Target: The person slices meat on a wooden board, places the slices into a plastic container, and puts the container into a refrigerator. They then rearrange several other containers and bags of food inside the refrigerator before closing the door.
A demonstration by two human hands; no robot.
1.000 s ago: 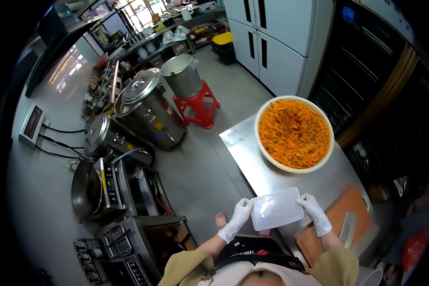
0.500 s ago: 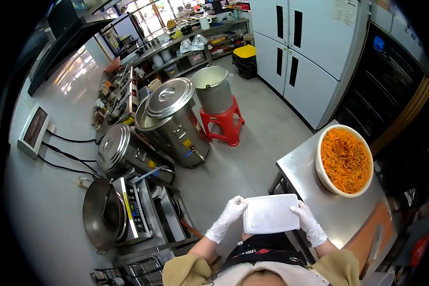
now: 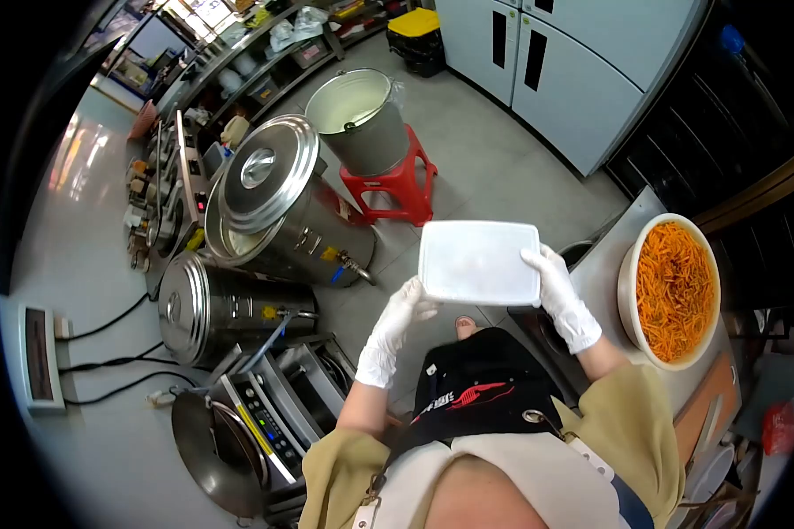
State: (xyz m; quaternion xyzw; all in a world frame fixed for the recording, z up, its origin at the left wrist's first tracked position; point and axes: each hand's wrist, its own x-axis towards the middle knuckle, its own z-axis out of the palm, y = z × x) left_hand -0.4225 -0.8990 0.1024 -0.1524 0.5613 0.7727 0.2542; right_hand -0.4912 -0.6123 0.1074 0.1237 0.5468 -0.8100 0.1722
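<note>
Both my hands wear white gloves and hold a white rectangular plastic container point(image 3: 478, 262) raised in front of my chest, over the floor. My left hand point(image 3: 402, 310) grips its lower left edge. My right hand point(image 3: 550, 280) grips its right edge. A large white bowl of shredded orange carrot point(image 3: 673, 289) sits on the steel table point(image 3: 596, 280) to my right, clear of both hands.
Large steel pots point(image 3: 265, 198) with lids stand on the floor to the left, one open pot point(image 3: 359, 109) on a red stool point(image 3: 388, 189). An induction cooker with a wok point(image 3: 225, 436) is at lower left. White cabinet doors point(image 3: 560, 62) are ahead. A wooden board point(image 3: 708, 406) lies on the table's near end.
I have turned left away from the table and lifted the container higher, both hands still on it. The carrot bowl has slid toward the right edge of view.
</note>
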